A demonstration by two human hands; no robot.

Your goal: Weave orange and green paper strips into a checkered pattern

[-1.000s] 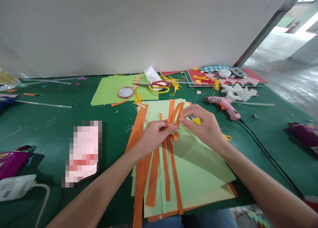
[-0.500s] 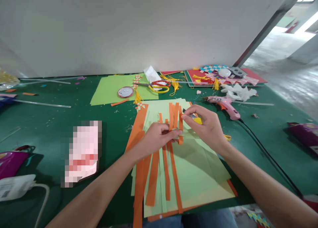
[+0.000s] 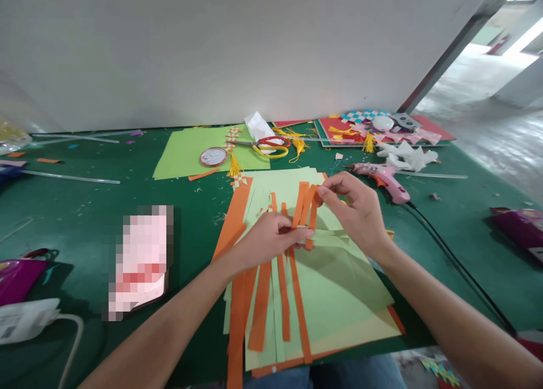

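Observation:
My left hand [image 3: 271,233] is closed around the lower part of several short orange paper strips [image 3: 301,202], thumb on top. A pale green paper strip [image 3: 328,234] crosses them at the thumb and extends right. The thumb and index finger of my right hand [image 3: 354,208] pinch the upper end of the rightmost orange strip [image 3: 313,211]. Longer orange strips [image 3: 261,310] and a narrow green strip [image 3: 278,315] lie below my left hand on pale green paper sheets [image 3: 339,298]. My fingers hide part of where the strips cross.
Scissors [image 3: 271,147], a round tin [image 3: 213,156] and yellow tassels [image 3: 235,166] lie toward the back. A pink glue gun [image 3: 384,180] with a black cord rests at right. A blurred-out phone-like object [image 3: 142,259] is at left, near a white plug [image 3: 29,320].
My right hand has come to pinch the rightmost orange strip's upper end. The held strips now lean more to the right. The green crossing strip shows to the right of my left thumb.

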